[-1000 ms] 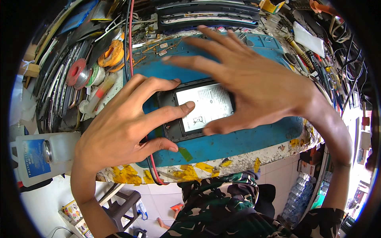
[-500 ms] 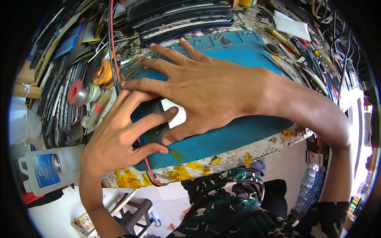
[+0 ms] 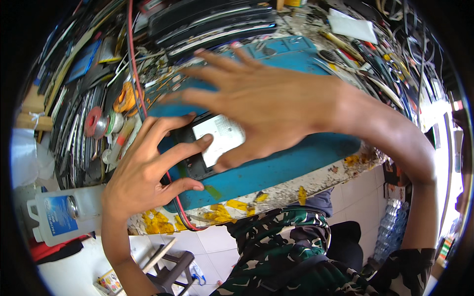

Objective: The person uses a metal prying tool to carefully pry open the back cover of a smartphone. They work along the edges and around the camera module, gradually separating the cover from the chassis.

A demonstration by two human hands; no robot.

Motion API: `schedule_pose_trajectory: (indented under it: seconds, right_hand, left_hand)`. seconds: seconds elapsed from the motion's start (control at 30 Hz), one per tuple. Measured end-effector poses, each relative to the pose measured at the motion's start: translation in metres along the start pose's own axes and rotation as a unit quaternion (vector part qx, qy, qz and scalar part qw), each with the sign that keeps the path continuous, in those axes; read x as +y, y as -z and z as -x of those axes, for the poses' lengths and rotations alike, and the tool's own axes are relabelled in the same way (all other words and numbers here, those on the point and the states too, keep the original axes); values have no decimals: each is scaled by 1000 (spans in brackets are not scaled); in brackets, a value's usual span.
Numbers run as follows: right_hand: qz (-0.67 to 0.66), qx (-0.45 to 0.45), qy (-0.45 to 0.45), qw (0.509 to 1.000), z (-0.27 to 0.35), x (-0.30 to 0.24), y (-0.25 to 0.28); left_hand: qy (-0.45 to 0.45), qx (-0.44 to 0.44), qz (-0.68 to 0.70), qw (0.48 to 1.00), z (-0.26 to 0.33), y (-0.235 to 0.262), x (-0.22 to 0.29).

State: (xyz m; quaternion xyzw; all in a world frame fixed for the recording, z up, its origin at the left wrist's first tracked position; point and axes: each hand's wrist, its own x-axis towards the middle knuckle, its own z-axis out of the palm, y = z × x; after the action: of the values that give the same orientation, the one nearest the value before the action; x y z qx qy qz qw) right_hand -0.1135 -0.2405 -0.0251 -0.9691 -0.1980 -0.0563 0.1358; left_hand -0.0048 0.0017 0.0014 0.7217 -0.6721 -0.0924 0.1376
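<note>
My left hand (image 3: 148, 172) and right hand (image 3: 266, 106) are both spread flat, fingers splayed, pressing on the dark phone-like device (image 3: 210, 143) without clasping it. The device lies face-down on the blue work mat (image 3: 296, 158), its pale inner panel exposed. I judge the work to be mid-stage: the back remains uncovered.

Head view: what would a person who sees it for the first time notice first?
Two spread hands over a dark device with a white panel, lying on a blue mat at the middle of the bench. The left hand touches the device's left edge with a fingertip on the panel; the right hand covers its right part. A red cable runs down the left, past stacked tools, and a clear plastic jug stands lower left.
</note>
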Motion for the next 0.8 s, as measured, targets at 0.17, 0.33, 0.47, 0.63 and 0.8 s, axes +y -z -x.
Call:
schedule_pose_trajectory:
  seconds: [0.17,0.33,0.47,0.63,0.8]
  right_hand:
    - [-15,-1,-31,999,13,2,2]
    - [109,64,-32,991,83,19,52]
    - [54,81,-189,977,119,6,53]
    - [105,109,-118,982,144,-24,16]
    - [112,130,-154,973,147,-34,10]
  left_hand:
    - [-2,3,0,1000,-2,-1,1]
    - [4,-6,-13,1000,2,0,-3]
    - [4,-12,-13,1000,2,2,-2]
    - [-6,-33,-21,999,-5,9,0]
    - [-5,-56,-43,997,-11,10,9]
